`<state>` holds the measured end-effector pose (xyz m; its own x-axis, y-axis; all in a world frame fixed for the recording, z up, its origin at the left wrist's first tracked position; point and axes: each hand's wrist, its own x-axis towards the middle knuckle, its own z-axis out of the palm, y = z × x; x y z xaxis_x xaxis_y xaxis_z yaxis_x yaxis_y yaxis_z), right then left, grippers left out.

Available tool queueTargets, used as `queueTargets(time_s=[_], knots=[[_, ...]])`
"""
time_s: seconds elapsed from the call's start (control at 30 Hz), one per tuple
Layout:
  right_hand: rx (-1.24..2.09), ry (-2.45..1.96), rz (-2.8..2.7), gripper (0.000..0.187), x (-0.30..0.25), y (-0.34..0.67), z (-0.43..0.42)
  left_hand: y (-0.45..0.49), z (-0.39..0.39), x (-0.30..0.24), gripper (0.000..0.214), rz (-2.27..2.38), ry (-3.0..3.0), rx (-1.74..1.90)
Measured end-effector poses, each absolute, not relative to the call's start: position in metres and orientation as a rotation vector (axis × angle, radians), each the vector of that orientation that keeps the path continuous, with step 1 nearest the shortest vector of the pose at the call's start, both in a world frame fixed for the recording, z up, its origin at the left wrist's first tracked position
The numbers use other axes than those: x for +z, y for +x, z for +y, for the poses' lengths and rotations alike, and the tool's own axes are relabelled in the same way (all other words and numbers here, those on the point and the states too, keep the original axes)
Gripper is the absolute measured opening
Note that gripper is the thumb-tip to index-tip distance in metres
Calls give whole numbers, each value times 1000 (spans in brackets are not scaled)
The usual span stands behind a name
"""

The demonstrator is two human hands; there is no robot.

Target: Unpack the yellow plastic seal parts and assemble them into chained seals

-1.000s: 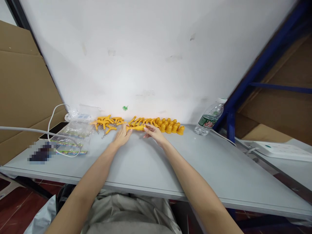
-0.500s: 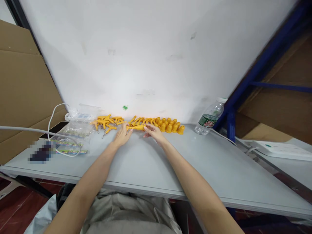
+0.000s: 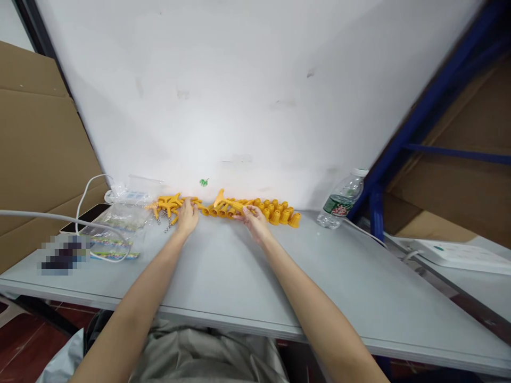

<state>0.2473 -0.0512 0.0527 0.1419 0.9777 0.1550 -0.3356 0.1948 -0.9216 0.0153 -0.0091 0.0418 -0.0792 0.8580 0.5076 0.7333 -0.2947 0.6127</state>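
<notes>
My right hand (image 3: 256,222) is closed round the shaft end of a yellow T-handled plastic piece (image 3: 220,199), whose crossbar points up and left. Beneath and behind it runs a row of yellow cups (image 3: 214,211), several lying on their sides with their mouths toward me. My left hand (image 3: 187,217) is at the right side of a loose pile of yellow Y-shaped pieces (image 3: 170,201), fingers stretched forward among them; its fingertips are partly hidden. Metal screw-like ends (image 3: 166,229) stick out from some of these pieces. More yellow cups (image 3: 284,215) stand mouth-down to the right of my right hand.
A plastic bottle (image 3: 342,202) leans at the right near a blue frame (image 3: 375,207) and a white power strip (image 3: 459,254). Plastic bags (image 3: 131,213), a white cable (image 3: 82,217) and a phone (image 3: 90,215) lie left. A white panel (image 3: 255,106) rises behind the grey table (image 3: 239,276).
My left hand has let go of the yellow piece and moved left to the pile. The piece stays in my right hand, its crossbar now uncovered and tilted up.
</notes>
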Motion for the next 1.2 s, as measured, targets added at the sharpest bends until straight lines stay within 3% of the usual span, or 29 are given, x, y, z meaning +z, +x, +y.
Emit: queueTargets(time_s=[0.23,0.5,0.7,0.9,1.03,1.2], knots=[[850,-911,-1100,62,52,248,-52,9,16,38,59,1885,2387,637],[581,-1073,-1374,48,46,233,-53,13,25,47,51,2030,2466,328],[309,-1122,-1725,34,49,204,-29,11,25,51,44,2099,2475,312],[211,-1281,-2065,44,59,160,3,9,21,52,43,2137,2424,457],[147,-1401,-2216,41,70,140,11,11,19,47,37,1971,2427,661],[9,-1494,-2363,38,79,132,12,17,27,40,30,1837,2277,666]])
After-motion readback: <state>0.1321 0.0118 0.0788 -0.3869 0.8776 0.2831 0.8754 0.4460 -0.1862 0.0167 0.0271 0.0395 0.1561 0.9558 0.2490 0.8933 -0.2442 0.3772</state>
